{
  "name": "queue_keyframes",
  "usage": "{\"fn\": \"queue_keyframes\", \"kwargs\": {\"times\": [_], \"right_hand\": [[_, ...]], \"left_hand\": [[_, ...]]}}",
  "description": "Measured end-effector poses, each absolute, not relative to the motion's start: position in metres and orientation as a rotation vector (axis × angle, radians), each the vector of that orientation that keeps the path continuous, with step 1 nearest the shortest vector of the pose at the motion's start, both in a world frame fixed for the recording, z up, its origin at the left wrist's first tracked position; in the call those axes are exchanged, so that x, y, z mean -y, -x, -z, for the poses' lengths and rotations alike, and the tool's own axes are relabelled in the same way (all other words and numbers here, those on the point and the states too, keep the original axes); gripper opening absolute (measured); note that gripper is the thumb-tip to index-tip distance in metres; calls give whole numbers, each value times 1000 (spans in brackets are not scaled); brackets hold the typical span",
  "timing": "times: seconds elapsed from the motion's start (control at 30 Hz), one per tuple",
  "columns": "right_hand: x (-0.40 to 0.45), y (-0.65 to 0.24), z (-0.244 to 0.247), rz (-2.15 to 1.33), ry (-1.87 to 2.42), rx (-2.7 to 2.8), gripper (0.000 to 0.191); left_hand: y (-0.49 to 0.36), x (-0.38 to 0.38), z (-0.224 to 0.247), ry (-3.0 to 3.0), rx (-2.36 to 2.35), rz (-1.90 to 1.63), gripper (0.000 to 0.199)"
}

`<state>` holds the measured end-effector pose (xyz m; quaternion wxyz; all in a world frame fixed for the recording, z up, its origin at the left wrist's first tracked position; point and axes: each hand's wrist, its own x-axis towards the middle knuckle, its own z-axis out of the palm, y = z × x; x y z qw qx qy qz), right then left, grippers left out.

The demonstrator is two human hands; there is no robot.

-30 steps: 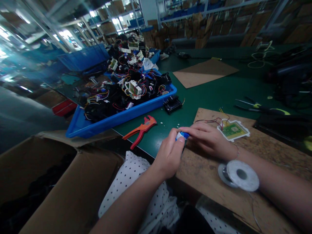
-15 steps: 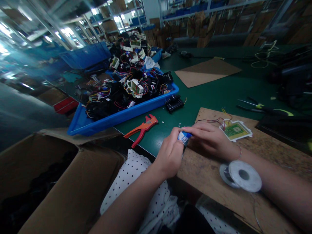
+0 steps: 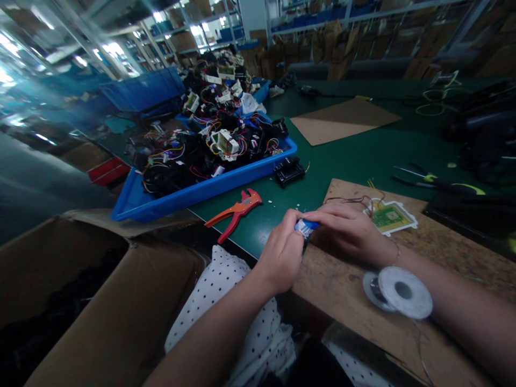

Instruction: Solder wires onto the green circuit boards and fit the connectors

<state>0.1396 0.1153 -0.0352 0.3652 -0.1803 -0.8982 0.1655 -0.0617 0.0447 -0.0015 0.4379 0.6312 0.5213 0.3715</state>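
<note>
Between my two hands is a small blue-wrapped piece with white print [image 3: 306, 228], possibly a battery; most of it is covered by fingers. My left hand [image 3: 284, 250] is closed on its near side, thumb and fingers pressed against it. From the other side, my right hand [image 3: 349, 228] pinches its upper edge. Just beyond the right hand, a green circuit board in a white frame [image 3: 389, 216] lies on the brown work board [image 3: 338, 290], with red and black wires running from it. A spool of solder wire [image 3: 405, 293] stands beside my right forearm.
Orange-red wire strippers [image 3: 237, 210] lie on the green table [image 3: 266, 215]. Behind them, a blue tray [image 3: 201, 192] is heaped with wired parts. A black plastic housing [image 3: 289, 171], pliers [image 3: 437, 180] and a cardboard sheet [image 3: 344, 120] lie farther back. A cardboard box [image 3: 108, 301] stands at left.
Both hands keep their hold on the blue piece, which has shifted and tilted very slightly. The tools and parts around stay where they were.
</note>
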Motion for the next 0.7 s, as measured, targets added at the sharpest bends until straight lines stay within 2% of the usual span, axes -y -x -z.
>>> {"fn": "queue_keyframes", "kwargs": {"times": [0.3, 0.43, 0.53, 0.7], "right_hand": [[-113, -137, 27, -449, 550, 2222, 53], [-112, -135, 27, -523, 586, 2216, 37], [-111, -133, 26, -566, 575, 2235, 37], [-110, -132, 25, -570, 548, 2244, 40]], "left_hand": [[59, -43, 2, -1810, -1386, -930, 18], [56, -43, 5, -1667, -1342, -908, 21], [54, -44, 6, -1543, -1344, -930, 25], [56, -45, 3, -1567, -1353, -926, 16]]}}
